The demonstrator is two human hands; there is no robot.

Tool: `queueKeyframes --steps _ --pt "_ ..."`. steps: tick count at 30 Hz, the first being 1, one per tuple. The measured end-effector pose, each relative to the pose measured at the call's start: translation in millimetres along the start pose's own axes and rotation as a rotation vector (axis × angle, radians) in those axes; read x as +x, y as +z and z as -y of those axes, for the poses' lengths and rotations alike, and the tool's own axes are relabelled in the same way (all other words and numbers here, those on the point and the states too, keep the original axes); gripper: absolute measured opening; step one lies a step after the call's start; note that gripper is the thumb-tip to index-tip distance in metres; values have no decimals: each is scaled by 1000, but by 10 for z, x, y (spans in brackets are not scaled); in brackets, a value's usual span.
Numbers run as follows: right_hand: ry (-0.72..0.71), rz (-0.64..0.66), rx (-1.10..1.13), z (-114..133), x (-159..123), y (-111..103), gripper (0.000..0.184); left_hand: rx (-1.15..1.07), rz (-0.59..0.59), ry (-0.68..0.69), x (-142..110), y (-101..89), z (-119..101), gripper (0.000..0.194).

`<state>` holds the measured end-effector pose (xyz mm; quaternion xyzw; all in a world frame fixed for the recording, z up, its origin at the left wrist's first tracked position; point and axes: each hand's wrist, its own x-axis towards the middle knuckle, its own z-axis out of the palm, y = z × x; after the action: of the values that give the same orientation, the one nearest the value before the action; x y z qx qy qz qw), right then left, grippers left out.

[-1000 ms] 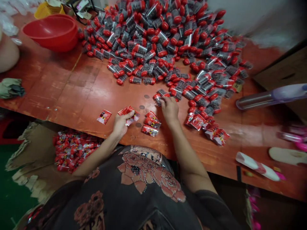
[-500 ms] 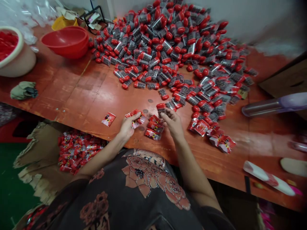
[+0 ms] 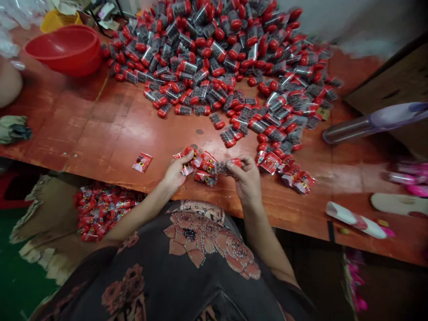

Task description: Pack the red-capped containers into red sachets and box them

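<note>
My left hand [image 3: 174, 174] is closed on a few red printed sleeves [image 3: 187, 168], thumb on top. In my right hand [image 3: 250, 182] is a clear tube with a red cap [image 3: 221, 167], held sideways between thumb and fingers. Its uncapped end points left toward the sleeves, apart from my left hand. Just below lie red-wrapped tubes [image 3: 205, 178], partly hidden. A single flat sleeve [image 3: 142, 162] rests on the table to the left. More red printed packets [image 3: 297, 178] lie right of my right hand. Behind, a large heap of red-capped tubes [image 3: 200, 67] covers the table.
A red bowl [image 3: 63, 49] and a yellow basket [image 3: 60, 20] stand at the back left. Below the table's front edge, a cardboard carton [image 3: 43, 223] holds many red packets [image 3: 100, 209]. A long clear tube with a purple end [image 3: 368, 122] lies at right, beside a cardboard box [image 3: 394, 84].
My right hand has turned the capped tube from upright to sideways and lowered it over the wrapped tubes. My left hand keeps its sleeves. The whole view has shifted.
</note>
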<state>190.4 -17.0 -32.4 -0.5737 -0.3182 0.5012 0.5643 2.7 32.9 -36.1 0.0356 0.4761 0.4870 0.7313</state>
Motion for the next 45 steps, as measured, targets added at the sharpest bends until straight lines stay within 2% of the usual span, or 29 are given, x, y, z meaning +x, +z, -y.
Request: queueKeyframes --steps 6,11,14,16,18,20,25,27,31,33,37,40,42,45 --pt "96 148 49 -90 -140 279 32 14 -29 30 -31 41 80 19" --pt "90 124 82 -127 -134 312 30 43 41 118 -90 31 69 21" --pt "67 89 95 -146 -122 317 41 50 26 171 -98 22 42 21" --pt "117 113 123 -151 -112 309 39 49 4 187 -79 5 19 19" --pt "188 159 176 -140 -97 275 32 40 -13 177 -53 -20 -4 16" --pt "214 181 217 -99 -75 205 32 18 -17 161 -31 -50 -22 14" --pt "118 137 133 65 -5 -86 57 -16 9 143 -8 -107 -22 14" --pt "120 91 111 84 7 -183 61 -25 13 128 -9 -106 -11 14" --pt "197 -47 182 3 -33 -271 42 -46 28 79 -20 -68 7 13" --pt "265 -4 234 -41 -83 -283 35 -58 26 66 -24 -51 13 13" --pt "428 180 306 -76 -207 -269 45 -56 10 40 -18 -52 28 12" --pt "526 255 275 -113 -288 -184 38 -41 -8 7 -17 -59 52 15" --pt "488 258 206 -144 -330 -81 34 -24 -12 0 -25 -53 72 18" --pt "266 198 98 -148 -376 113 32 -2 0 33 -47 -34 96 19"
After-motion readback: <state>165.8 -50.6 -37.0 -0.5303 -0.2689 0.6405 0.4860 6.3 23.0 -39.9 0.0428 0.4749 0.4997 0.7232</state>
